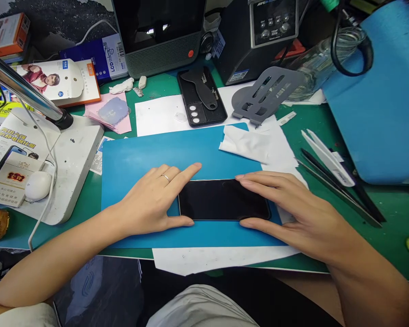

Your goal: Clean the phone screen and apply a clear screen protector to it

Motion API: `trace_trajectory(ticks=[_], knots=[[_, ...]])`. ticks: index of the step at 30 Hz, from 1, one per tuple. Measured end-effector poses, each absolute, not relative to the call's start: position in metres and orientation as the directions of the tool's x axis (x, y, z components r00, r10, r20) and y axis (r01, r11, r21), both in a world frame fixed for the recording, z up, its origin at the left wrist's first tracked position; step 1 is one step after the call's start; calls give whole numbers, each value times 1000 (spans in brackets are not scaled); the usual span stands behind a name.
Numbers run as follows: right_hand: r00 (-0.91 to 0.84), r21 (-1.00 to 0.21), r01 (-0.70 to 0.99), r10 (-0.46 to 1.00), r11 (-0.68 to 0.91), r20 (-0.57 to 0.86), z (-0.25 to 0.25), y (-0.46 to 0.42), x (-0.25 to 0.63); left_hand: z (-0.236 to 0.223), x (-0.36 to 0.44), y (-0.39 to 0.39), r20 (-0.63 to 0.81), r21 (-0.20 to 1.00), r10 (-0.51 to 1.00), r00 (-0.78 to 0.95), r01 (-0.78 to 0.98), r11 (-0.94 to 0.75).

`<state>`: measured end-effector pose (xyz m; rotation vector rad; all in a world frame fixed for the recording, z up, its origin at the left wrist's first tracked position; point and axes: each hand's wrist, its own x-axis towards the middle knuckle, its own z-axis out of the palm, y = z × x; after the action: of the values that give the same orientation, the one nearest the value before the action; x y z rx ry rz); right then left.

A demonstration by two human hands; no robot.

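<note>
A smartphone [221, 200] with a dark, glossy screen lies lengthwise on a blue mat [132, 159], screen up. Around its left end is my left hand [157, 195], thumb along the near edge and forefinger stretched past the far edge; a ring is on one finger. My right hand [293, 209] grips the right end between thumb and fingers, covering that far corner. Just beyond the mat, a black phone case [194, 97] with camera cutouts rests on white paper, a dark grey flat tool [202, 91] lying across it. A crumpled white cloth [245, 143] sits on the mat's back right.
Tweezers [330, 156] and thin tools lie at right, beside a blue pad [388, 91]. A grey stand [269, 95], glass jar [316, 59] and black control box [255, 41] stand behind. At left are a white lamp base [78, 159], boxes and a cable.
</note>
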<state>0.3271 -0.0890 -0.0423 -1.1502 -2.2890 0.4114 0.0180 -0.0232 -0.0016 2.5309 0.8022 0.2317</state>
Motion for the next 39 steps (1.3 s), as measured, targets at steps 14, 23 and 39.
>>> trace_trajectory(ticks=[14,23,39], knots=[[-473,-493,670,831,554,291,-43,-89,328,-2,18,-23,20,463,581,814,507,-727],[-471,-509,671,840,539,269,-42,-89,328,-3,19,-23,23,453,577,816,506,-734],[-471,-501,668,834,549,287,-42,-90,327,-3,19,-24,36,462,572,819,494,-736]])
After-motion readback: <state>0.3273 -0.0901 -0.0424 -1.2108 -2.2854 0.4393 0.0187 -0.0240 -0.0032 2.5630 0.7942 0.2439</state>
